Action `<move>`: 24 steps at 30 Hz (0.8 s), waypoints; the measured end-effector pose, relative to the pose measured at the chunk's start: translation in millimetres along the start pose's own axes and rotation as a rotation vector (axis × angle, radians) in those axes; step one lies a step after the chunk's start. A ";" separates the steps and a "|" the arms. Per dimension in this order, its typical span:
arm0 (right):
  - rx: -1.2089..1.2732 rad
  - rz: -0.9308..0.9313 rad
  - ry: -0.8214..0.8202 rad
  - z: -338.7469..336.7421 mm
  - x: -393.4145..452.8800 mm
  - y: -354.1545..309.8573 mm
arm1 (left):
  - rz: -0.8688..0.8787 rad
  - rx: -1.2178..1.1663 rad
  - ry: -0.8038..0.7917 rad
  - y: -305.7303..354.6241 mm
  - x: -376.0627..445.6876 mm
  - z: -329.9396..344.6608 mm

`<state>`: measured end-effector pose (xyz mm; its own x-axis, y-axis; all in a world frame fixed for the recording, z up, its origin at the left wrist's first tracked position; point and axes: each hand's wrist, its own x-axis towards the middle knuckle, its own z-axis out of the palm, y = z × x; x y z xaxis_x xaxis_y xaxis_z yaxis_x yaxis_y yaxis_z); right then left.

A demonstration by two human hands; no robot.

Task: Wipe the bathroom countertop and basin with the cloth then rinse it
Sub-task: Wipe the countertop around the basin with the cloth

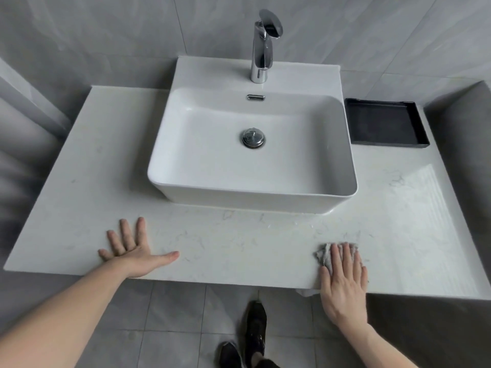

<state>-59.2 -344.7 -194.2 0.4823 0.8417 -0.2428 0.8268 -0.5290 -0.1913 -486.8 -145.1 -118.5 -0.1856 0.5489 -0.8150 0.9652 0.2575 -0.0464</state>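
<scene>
Room: grey tiled walls (106,35) and grey floor tiles (172,314) around one pale marble countertop (239,248), seen from above.
Landmark: one white rectangular basin (252,155) sits on top of the countertop, its long axis running left to right, and everything below is placed against it.
Count, fittings: one chrome tap (261,49) on the basin's back ledge, spout pointing toward the viewer; one overflow slot (255,97) on the back wall of the bowl; one chrome drain plug (253,138) mid-bowl.
Count, extras: one black tray (385,123) just right of the basin, at its back corner; two dark shoes (255,328) on the floor, nearer than the basin's front.
Count, task items: one grey cloth (325,254), and that's it, two hands in play.
Cloth position: in front of the basin's right front corner, near the countertop's front edge, bunched and flat on the marble; too crumpled to call a long axis.
Right hand (344,285): palm down, pressing on the cloth, fingers (342,258) straight and together, pointing toward the basin; not curled round it.
Left hand (132,251): flat on bare marble in front of the basin's left front corner, fingers spread wide, thumb stretched out to the right, holding nothing.
Droplets (310,221): a scatter of water on the marble just before the basin's right front corner.
</scene>
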 end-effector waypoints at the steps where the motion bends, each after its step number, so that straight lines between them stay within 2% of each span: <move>1: 0.009 0.056 0.010 -2.3 2.5 5.2 | -0.001 0.003 -0.005 0.1 1.0 -0.5; 4: 0.054 0.217 -0.008 0.6 0.0 -15.0 | -0.006 0.001 -0.020 0.4 1.4 -3.4; 6: 0.105 0.257 -0.035 6.3 -8.4 -48.2 | -0.004 0.002 -0.026 0.3 1.5 -4.7; 16: 0.047 -0.257 -0.169 46.5 -72.1 -202.8 | 0.040 -0.024 -0.034 -5.9 5.5 -4.4; 20: 0.023 -0.311 -0.131 45.8 -65.1 -189.2 | 0.075 -0.044 0.012 -12.8 6.0 -1.0; 24: 0.013 -0.049 -0.103 33.6 -42.4 -148.3 | 0.125 -0.073 0.053 -17.6 8.5 5.1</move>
<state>-212.0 -305.5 -187.4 0.4085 0.8514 -0.3291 0.8446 -0.4892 -0.2174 -504.5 -149.1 -127.6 -0.0757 0.6210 -0.7801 0.9659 0.2401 0.0973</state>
